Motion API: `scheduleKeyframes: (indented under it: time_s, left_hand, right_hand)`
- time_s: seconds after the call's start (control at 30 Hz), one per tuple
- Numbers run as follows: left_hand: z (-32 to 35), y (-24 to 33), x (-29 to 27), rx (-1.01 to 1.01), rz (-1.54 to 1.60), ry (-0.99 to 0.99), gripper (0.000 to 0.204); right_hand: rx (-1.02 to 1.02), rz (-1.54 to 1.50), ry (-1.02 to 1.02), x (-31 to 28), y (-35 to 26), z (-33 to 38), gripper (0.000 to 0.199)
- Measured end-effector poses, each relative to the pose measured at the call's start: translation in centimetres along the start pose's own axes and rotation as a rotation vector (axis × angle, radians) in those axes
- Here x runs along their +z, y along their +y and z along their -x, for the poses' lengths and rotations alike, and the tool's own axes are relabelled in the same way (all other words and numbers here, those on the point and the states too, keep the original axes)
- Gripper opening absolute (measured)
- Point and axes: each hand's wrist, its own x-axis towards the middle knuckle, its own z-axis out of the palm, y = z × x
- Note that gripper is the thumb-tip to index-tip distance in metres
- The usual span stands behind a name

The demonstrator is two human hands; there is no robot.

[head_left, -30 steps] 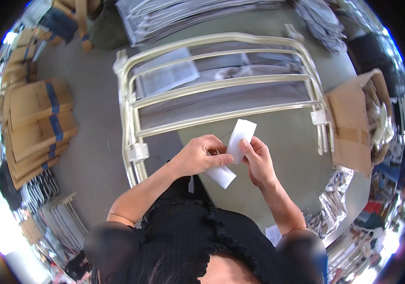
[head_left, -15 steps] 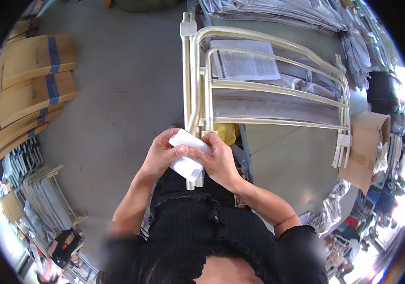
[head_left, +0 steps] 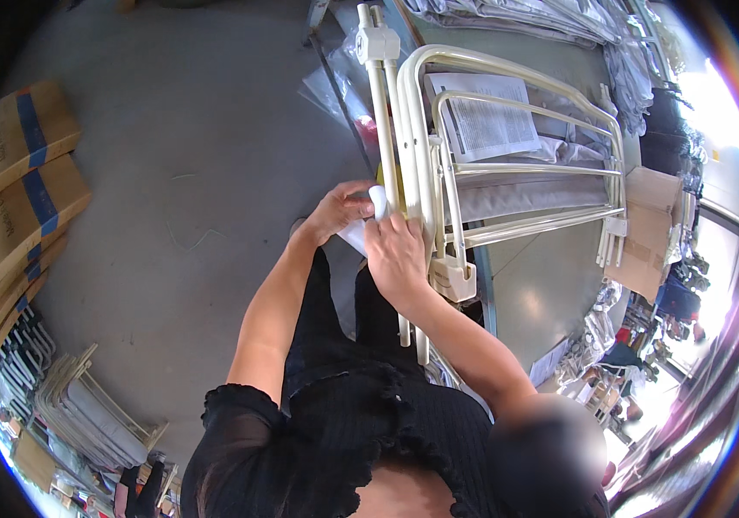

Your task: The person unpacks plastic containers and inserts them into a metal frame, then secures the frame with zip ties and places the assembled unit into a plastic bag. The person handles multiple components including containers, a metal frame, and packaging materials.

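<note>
Pinching a small white slip of paper (head_left: 361,226) between them, both hands meet just left of a cream metal rail frame (head_left: 507,155) that lies across a grey worktop (head_left: 542,285). The left hand (head_left: 339,211) has its fingers (head_left: 354,203) curled nearly shut around the upper left edge of the slip, thumb and forefinger close together on it. The right hand (head_left: 397,257) lies palm down over the slip's right part, its fingers bent and closed on the paper, so that only a narrow white strip shows between the two hands; how much of the slip is hidden under the right hand cannot be told. The top of the slip touches or nearly touches the frame's upright post (head_left: 382,112), which runs from the hands toward the top of the view; a yellow patch (head_left: 397,177) shows just beside it. Inside the frame's bars lies a printed sheet (head_left: 483,121) in a clear sleeve, on top of folded grey material. An open brown cardboard box (head_left: 645,229) sits beyond the frame's far end, on the person's right; what it holds cannot be made out. At the far left, flat cardboard cartons (head_left: 15,198) with blue tape are stacked on the grey floor (head_left: 179,173), well apart from the hands, and more cream frames (head_left: 84,414) are stacked near the lower left.
</note>
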Motion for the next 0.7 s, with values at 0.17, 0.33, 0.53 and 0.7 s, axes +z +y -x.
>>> scheduleKeyframes:
  time_s: [0.17, 0.33, 0.53, 0.7]
  left_hand:
    - [1.8, -0.2, -0.3, -0.135, 0.193, -0.224, 0.034]
    - [0.9, 2.9, 0.9, -0.084, -0.106, -0.285, 0.04]
    - [2.3, 3.2, 1.2, -0.062, -0.217, -0.096, 0.042]
    - [9.4, 7.7, 5.9, 0.356, -0.411, 0.194, 0.033]
  right_hand:
    - [0.048, -0.129, 0.109, -1.5, -0.5, 0.7, 0.027]
    - [0.202, -0.104, -0.074, -2.2, -0.3, -0.2, 0.029]
    - [0.115, -0.352, 0.119, -5.5, 0.3, 1.7, 0.039]
    - [0.503, -1.404, -0.37, -7.2, 1.4, 4.3, 0.043]
